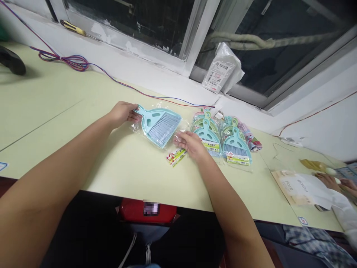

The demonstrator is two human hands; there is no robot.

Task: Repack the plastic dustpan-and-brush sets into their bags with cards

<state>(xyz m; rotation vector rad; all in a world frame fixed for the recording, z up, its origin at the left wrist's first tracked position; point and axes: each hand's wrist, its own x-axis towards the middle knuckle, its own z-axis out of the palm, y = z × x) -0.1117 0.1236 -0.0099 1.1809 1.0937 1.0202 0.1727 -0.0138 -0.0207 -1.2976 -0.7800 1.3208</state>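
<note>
A light blue dustpan with a grey-bristled brush (163, 126) lies in a clear plastic bag, tilted above the pale table. My left hand (125, 113) is closed on its handle end through the plastic. My right hand (189, 143) pinches the bag's other end, beside the bristles. Under my right fingers a green and yellow label card (177, 156) rests near the tabletop. To the right stand two rows of similar bagged dustpan sets, the front ones being a blue set (206, 134) and another blue set (236, 143), each with a label.
Red and blue cable (75, 62) runs along the wall. A screwdriver (74, 28) and a white plastic package (220, 72) sit on the window ledge. At the right, another person's hands (329, 181) are near a printed bag (292, 186). The pale table (122, 167) spans the view.
</note>
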